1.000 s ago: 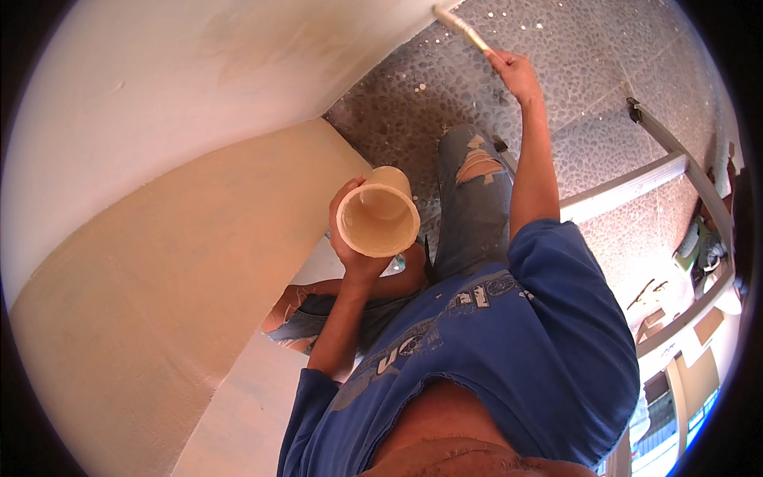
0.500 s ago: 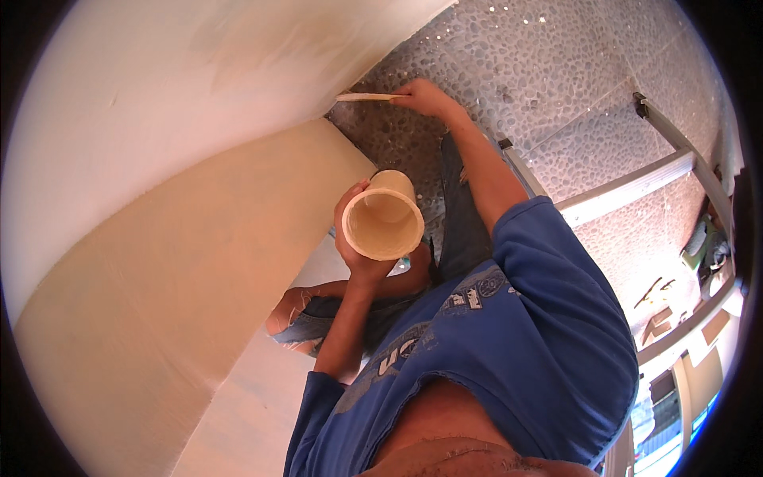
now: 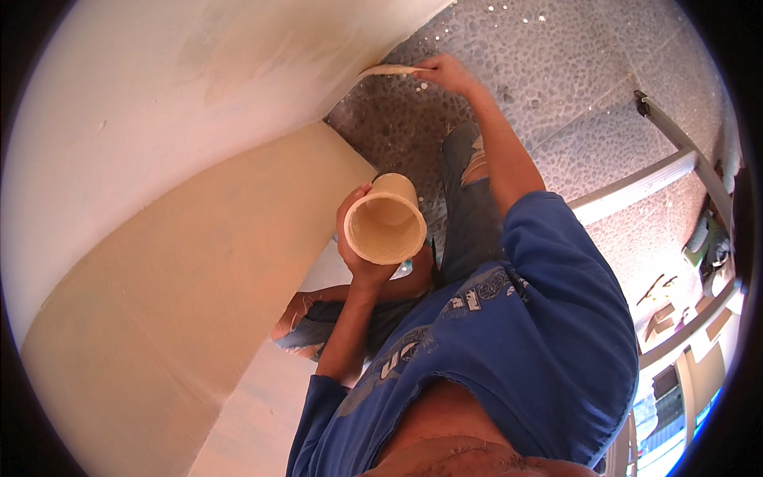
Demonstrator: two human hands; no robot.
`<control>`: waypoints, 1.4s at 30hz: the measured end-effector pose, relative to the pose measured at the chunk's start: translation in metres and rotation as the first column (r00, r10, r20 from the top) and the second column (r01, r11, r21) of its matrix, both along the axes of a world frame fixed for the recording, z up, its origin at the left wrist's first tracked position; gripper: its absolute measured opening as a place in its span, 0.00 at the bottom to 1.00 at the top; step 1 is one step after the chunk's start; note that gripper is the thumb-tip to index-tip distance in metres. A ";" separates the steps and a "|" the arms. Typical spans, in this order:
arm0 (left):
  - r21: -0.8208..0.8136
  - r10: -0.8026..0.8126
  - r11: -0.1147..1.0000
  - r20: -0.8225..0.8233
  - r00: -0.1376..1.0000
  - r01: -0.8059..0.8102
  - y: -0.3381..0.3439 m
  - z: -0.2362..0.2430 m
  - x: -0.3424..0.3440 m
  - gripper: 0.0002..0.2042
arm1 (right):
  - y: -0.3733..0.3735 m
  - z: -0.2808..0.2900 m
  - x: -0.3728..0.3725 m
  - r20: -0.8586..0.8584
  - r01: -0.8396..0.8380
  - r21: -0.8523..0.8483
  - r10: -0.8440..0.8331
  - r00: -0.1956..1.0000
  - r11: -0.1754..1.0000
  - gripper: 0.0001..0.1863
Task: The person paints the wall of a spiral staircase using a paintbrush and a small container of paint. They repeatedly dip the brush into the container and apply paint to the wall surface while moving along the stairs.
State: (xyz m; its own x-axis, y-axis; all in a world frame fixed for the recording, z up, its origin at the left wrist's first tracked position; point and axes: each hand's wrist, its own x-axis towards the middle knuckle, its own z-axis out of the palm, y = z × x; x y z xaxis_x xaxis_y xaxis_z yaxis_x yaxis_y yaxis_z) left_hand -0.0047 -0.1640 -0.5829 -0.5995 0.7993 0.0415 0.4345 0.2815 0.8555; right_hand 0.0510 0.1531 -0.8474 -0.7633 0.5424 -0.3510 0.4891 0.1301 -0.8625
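My left hand (image 3: 364, 257) is wrapped round a cream-coated paint cup (image 3: 401, 187) in front of my body. Its mouth faces up, and the inner wall is smeared with cream paint. Farther out, my right hand (image 3: 449, 73) pinches a thin paintbrush (image 3: 393, 70), seen edge-on and coated in the same cream. The brush's tapered tip meets the lower edge of the pale wall (image 3: 159, 103). A tan painted wall face (image 3: 183, 262) runs along my left side, meeting the pale wall in a curved line.
Pebbled flooring (image 3: 548, 71) stretches beyond my right arm. A metal ladder (image 3: 636, 185) stands on the right. Assorted items (image 3: 707, 246) lie past it. My bent legs in torn jeans (image 3: 465, 226) are below the cup.
My right hand has moved farther away and slightly right with the brush, sliding its tip along the wall's lower edge. The left hand and cup have barely shifted.
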 end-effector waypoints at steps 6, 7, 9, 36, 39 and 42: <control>0.011 0.004 1.000 0.031 1.000 -0.004 0.001 0.000 0.002 0.46 | 0.060 0.018 0.036 0.039 0.112 0.021 -0.113 0.993 0.993 0.17; 0.018 0.000 1.000 0.033 0.999 -0.001 0.002 0.000 0.002 0.46 | 0.066 0.015 0.040 0.013 0.133 0.024 -0.133 0.991 0.991 0.17; 0.034 -0.002 0.999 0.036 0.999 0.000 0.003 0.001 0.002 0.46 | 0.079 0.020 0.048 0.071 0.125 0.015 -0.126 0.989 0.992 0.18; 0.102 -0.021 0.995 0.074 0.997 0.014 0.006 0.011 0.001 0.41 | -0.046 0.088 0.086 0.142 0.224 -0.262 -0.192 0.971 0.939 0.13; 0.124 -0.042 0.992 0.075 0.996 0.032 0.008 0.009 0.000 0.41 | -0.078 0.058 0.059 -0.045 0.021 0.056 -0.019 0.999 0.998 0.15; 0.134 -0.031 0.991 0.109 0.994 0.016 0.009 0.011 0.002 0.41 | -0.094 0.074 0.017 -0.064 -0.114 0.208 0.130 0.989 0.971 0.15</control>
